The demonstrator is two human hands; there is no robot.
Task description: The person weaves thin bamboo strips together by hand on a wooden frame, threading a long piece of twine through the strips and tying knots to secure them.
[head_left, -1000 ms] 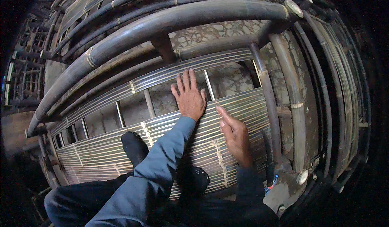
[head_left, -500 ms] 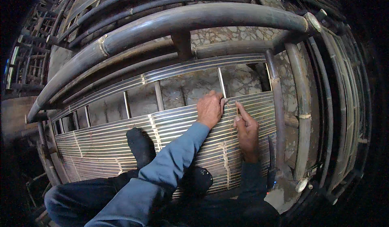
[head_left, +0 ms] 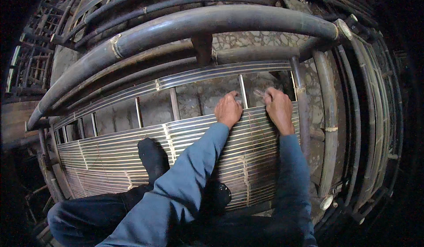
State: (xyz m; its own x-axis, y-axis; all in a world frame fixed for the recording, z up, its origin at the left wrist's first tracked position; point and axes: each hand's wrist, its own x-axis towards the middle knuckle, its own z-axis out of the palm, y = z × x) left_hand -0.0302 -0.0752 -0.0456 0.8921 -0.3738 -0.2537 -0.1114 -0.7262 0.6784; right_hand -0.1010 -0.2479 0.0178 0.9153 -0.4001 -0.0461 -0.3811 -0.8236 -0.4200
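My left hand (head_left: 229,110) is closed, with its fingers curled at the far edge of the bamboo slats (head_left: 207,134), beside a narrow pale crossbar (head_left: 243,91). Whatever its fingertips hold is hidden. My right hand (head_left: 279,109) is raised over the gap beyond the slats, on the other side of that crossbar. Its thumb and finger pinch a thin pale strand (head_left: 259,93), blurred against the dark floor. A fine reddish line runs over the slats between the hands; I cannot tell whether it joins the strand.
A thick bamboo rail (head_left: 221,19) arches across the far side of the frame. A bamboo post (head_left: 326,114) stands to the right. My dark-socked foot (head_left: 153,158) rests on the slats at the left. More bamboo frames fill the left and right edges over a stone-patterned floor.
My right hand has moved away from me and slightly right, from above the slats to over the gap, bringing its sleeve into view. My left hand stays almost in place.
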